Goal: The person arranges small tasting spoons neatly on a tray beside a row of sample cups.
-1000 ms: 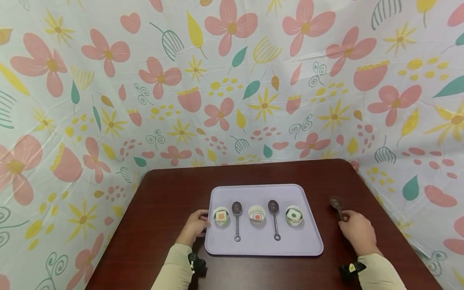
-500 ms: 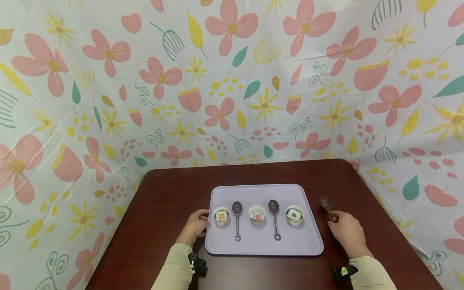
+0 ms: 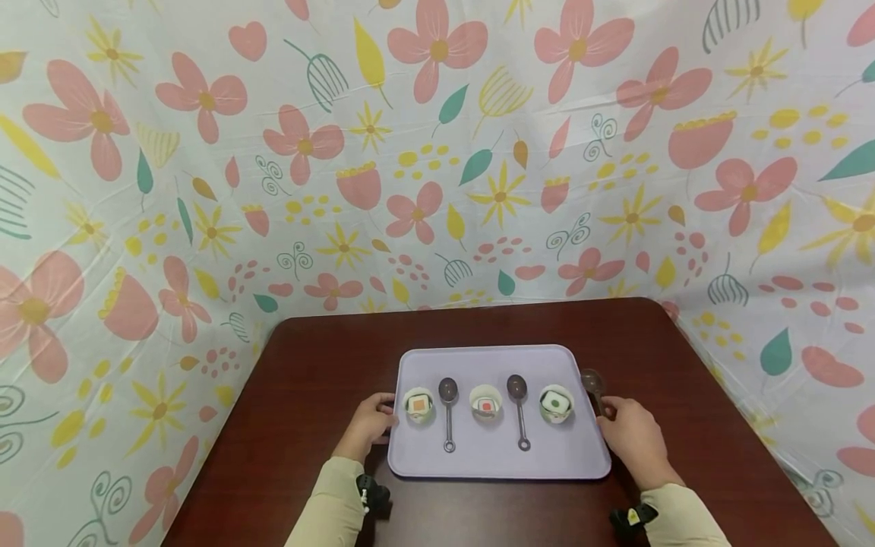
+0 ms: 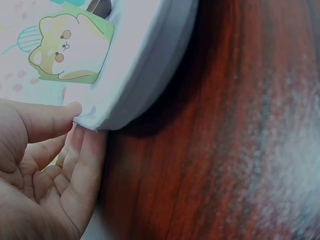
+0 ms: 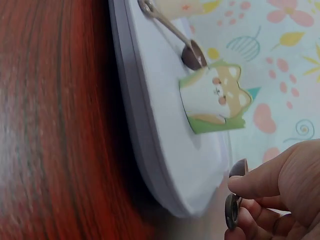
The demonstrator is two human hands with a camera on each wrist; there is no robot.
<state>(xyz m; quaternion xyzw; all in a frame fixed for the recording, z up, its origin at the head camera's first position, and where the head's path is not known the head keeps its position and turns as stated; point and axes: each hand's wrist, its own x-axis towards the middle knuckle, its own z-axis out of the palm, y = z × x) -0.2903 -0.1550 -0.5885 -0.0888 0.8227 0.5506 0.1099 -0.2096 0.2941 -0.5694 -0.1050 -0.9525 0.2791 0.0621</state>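
Observation:
My left hand (image 3: 369,420) pinches the left rim of a lavender tray (image 3: 478,465), thumb on top and fingers beneath in the left wrist view. By the tray's right edge, my right hand (image 3: 632,439) pinches the handle of a brown spoon (image 3: 592,381); its bowl overlaps the tray edge in the head view. Two similar spoons lie on the tray, a left one (image 3: 448,392) and a right one (image 3: 517,388), between three small cups. The left cup (image 3: 419,418) shows an orange square on white inside, the middle cup (image 3: 486,395) red, the right cup (image 3: 557,416) green.
The tray lies on a dark reddish-brown wooden table (image 3: 328,357). Behind and to both sides hangs a white cloth (image 3: 437,289) printed with flowers and leaves. A cartoon dog decorates the cup nearest my right hand (image 5: 212,97).
My right hand has moved left with the spoon, from the table's right side to the tray's right edge. My left hand stays at the tray's left rim.

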